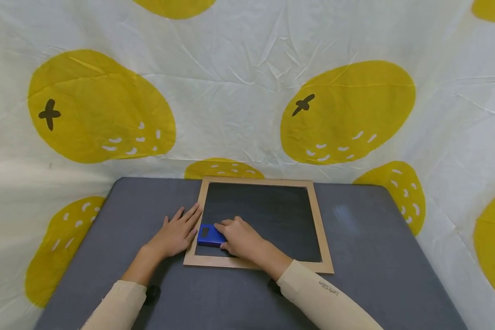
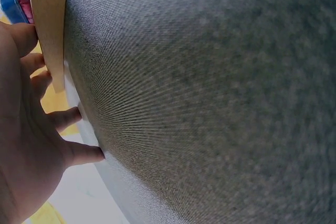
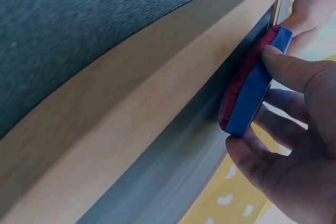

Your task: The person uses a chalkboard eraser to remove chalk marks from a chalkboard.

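A small blackboard (image 1: 264, 215) in a light wooden frame (image 1: 322, 229) lies flat at the far side of the table. My right hand (image 1: 242, 237) grips a blue eraser (image 1: 209, 235) at the board's lower left corner. In the right wrist view, thumb and fingers hold the eraser's blue back (image 3: 255, 95), and its dark red pad (image 3: 239, 85) faces the board. Against the frame's left side, my left hand (image 1: 175, 234) rests with fingers spread, thumb close to the eraser. The left wrist view shows those fingertips (image 2: 97, 153) on the table and at the frame's edge (image 2: 50, 30).
The grey table (image 1: 375, 256) extends around the board on both sides and in front. Behind it hangs a white cloth (image 1: 227, 114) printed with large yellow fruit shapes. A pale smear (image 1: 345, 217) shows on the table to the board's right.
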The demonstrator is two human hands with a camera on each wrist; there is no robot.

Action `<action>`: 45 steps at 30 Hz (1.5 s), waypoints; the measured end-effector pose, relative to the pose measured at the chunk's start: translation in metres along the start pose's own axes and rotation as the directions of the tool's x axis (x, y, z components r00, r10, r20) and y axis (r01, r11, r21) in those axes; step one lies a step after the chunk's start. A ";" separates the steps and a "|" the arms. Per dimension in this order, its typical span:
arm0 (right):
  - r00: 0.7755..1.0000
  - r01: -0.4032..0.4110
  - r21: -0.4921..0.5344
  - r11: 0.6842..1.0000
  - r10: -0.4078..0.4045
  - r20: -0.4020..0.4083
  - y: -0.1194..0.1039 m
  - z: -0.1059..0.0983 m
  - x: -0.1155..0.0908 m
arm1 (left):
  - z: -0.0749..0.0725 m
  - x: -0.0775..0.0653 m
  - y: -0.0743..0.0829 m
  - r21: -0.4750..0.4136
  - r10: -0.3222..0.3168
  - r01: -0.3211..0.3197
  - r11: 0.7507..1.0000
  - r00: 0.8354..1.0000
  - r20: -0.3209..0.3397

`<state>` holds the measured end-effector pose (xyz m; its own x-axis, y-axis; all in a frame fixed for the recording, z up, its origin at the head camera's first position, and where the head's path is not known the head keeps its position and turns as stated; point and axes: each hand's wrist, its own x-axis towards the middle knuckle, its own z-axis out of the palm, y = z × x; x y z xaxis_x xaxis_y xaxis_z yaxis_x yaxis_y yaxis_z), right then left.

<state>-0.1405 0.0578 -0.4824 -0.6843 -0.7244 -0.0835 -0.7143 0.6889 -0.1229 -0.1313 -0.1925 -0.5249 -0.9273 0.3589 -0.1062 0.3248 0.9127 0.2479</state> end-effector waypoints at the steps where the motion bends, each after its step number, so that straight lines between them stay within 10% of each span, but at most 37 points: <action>1: 1.000 -0.006 0.001 1.000 0.006 0.000 0.001 0.000 -0.001 | 0.000 0.000 0.000 -0.004 -0.001 0.001 1.000 1.000 -0.003; 28: 0.935 -0.323 0.187 0.928 0.343 -0.085 0.106 0.003 -0.104 | 0.001 -0.002 0.000 -0.014 0.016 -0.016 1.000 1.000 -0.027; 45: 0.911 -0.367 0.248 0.897 0.400 -0.098 0.142 0.005 -0.134 | -0.001 -0.004 0.000 -0.012 0.020 -0.021 1.000 0.999 -0.030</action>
<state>-0.1495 0.2532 -0.4937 -0.9235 -0.3824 -0.0282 -0.3534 0.8772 -0.3250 -0.1274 -0.1941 -0.5232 -0.9258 0.3712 -0.0717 0.3417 0.9026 0.2618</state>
